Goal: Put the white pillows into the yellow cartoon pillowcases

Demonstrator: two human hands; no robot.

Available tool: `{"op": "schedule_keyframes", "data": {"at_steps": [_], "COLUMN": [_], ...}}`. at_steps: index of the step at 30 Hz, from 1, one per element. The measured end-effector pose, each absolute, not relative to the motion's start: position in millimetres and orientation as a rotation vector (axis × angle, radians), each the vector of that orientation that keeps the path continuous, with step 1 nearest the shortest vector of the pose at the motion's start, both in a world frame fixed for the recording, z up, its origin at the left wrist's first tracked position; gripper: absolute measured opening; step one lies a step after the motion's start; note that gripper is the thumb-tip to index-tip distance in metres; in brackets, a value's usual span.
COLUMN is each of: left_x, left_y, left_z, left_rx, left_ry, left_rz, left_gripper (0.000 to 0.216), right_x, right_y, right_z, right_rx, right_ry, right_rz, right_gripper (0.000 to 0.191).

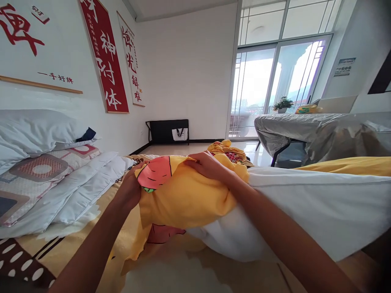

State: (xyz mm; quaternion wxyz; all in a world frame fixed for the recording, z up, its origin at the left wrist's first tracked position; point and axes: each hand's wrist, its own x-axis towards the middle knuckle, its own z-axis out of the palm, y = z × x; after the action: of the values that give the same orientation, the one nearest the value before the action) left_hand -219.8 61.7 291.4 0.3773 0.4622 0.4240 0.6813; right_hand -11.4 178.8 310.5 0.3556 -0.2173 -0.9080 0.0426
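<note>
While both hands work at the mouth of the yellow cover (183, 195), I keep the grip close to its edge. My left hand (132, 189) is closed on the printed corner, fingers pinching the cloth; my right hand (206, 165) lies curled over the top edge, fingers bent onto the fabric, though I cannot tell how firmly it grips. The cover hangs bunched between the hands, above the bed (171, 268), with the white duvet (305, 207) emerging from it to the right. To do this step well, I judge that the hem should stay taut between both hands. The cover is thin, soft, creased cotton; the duvet is thick and smooth; folded bedding (76, 187) lies left.
</note>
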Motion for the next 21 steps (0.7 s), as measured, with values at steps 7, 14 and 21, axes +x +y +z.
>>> {"op": "schedule_keyframes", "data": {"at_steps": [7,14,21], "left_x": [-236.4,-228.2,-210.7], "left_y": [53.0,46.3,52.5], "left_z": [299.4,314.3,320.4], "left_rx": [1.516,1.465,1.350], "left_ry": [1.279,1.262,1.372], "left_rz": [1.228,1.270,1.447], "left_gripper": [0.040,0.043,0.044], "right_x": [-10.4,-24.4,-46.5], "right_y": [185.2,169.2,111.5], "right_z": [315.2,318.7,318.8], "right_rx": [-0.681,-1.006,-0.737], "right_ry": [-2.191,-2.326,-1.885], "right_rz": [-0.013,-0.319,-0.463], "right_gripper": [0.041,0.024,0.012]}}
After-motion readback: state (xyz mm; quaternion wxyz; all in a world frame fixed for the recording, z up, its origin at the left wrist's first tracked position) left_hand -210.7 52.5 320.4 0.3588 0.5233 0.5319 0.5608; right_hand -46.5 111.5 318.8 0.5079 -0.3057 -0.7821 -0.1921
